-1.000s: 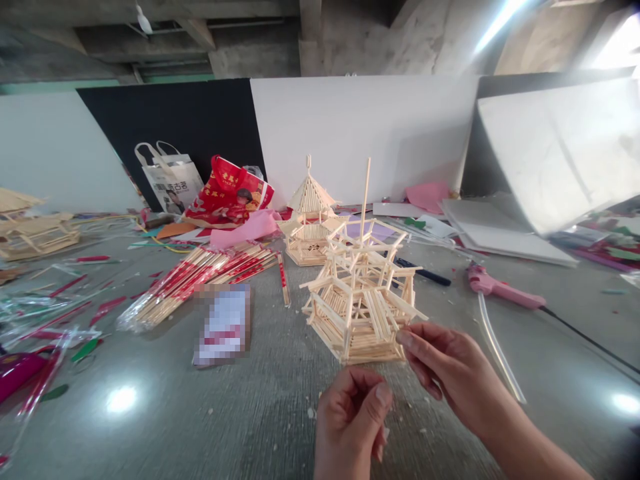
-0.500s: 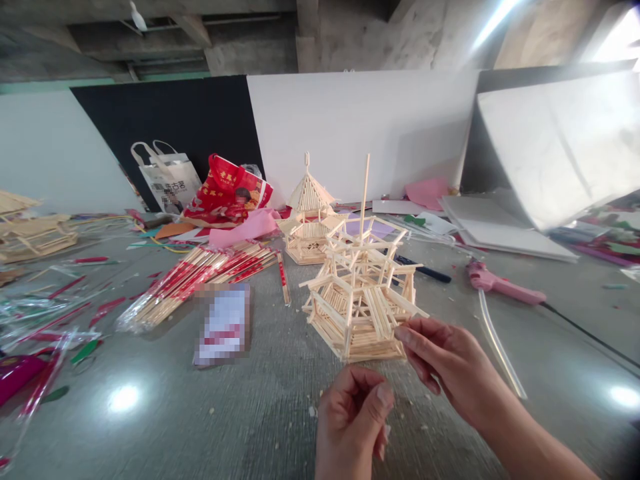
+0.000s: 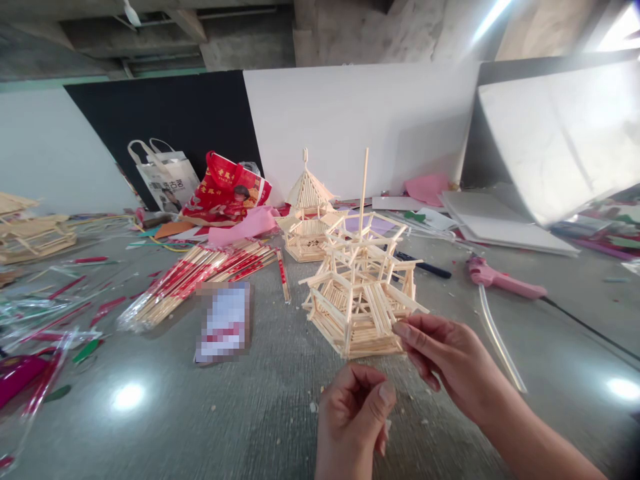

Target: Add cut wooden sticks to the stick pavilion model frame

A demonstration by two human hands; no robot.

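Observation:
A pavilion model of pale wooden sticks (image 3: pixel 354 287) stands on the grey table, with an open frame top and one long upright stick (image 3: pixel 364 193). Several short sticks lie side by side on its front lower eave. At the right end of that row my right hand (image 3: pixel 443 347) pinches a wooden stick at its lower end; the fingertips hide most of the grip. My left hand (image 3: pixel 355 413) is curled just in front of the base, apart from it, thumb against the bent fingers. Whatever it may hold is hidden.
Behind stands a roofed stick pavilion (image 3: pixel 309 220). A pink glue gun (image 3: pixel 505 279) with a clear glue stick lies right, near dark-handled pliers (image 3: pixel 427 268). Bundled sticks in red-printed wrappers (image 3: pixel 195 277), a blurred packet (image 3: pixel 223 323), bags (image 3: pixel 227 190) and paper scraps lie left and behind.
The view has tipped slightly, so the scene sits a little higher. Both hands keep nearly the same pose and place at the model.

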